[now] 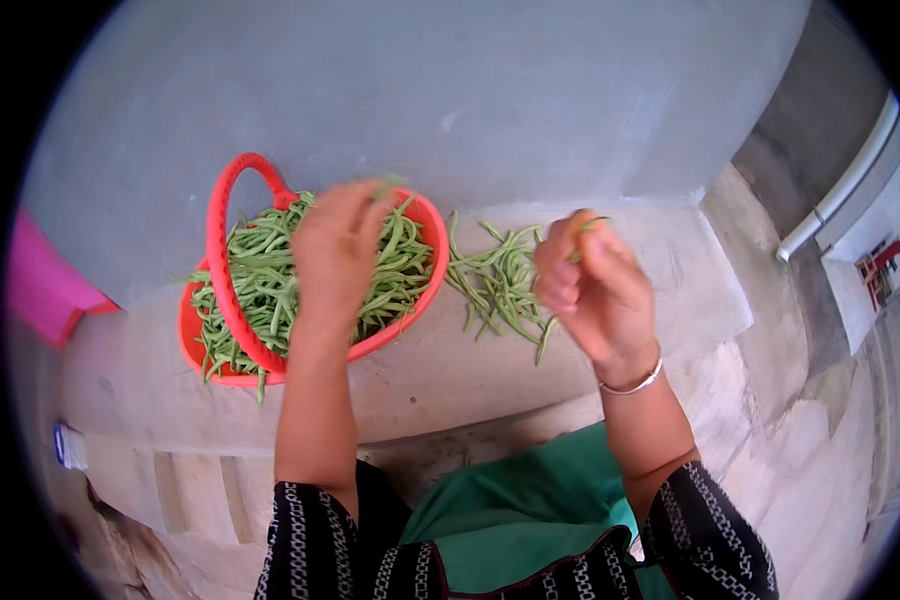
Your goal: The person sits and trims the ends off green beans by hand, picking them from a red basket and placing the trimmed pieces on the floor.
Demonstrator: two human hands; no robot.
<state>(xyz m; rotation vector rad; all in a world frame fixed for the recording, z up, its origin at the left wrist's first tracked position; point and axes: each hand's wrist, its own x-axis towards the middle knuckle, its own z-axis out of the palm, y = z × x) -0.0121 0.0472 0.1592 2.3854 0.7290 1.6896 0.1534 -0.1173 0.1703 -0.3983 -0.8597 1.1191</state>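
A red plastic basket (pixel 432 215) with an arched handle is heaped with green beans (pixel 260 270). Over its right half is my left hand (pixel 338 240), blurred by motion, its fingers closed on what looks like a green bean (pixel 388 184) at the tips. To the right of the basket a loose pile of green beans (pixel 505 280) lies on the concrete ledge. My right hand (pixel 600 280), with a silver bangle at the wrist, is raised beside that pile. Its thumb and fingers pinch a green bean, of which only a small end (pixel 594 222) shows.
Behind the ledge (pixel 650 300) rises a grey wall (pixel 450 100). A bright pink object (pixel 55 280) stands at the far left, with a small blue and white item (pixel 70 446) below it. Green cloth (pixel 530 490) covers my lap. At the right runs a white pipe (pixel 840 180).
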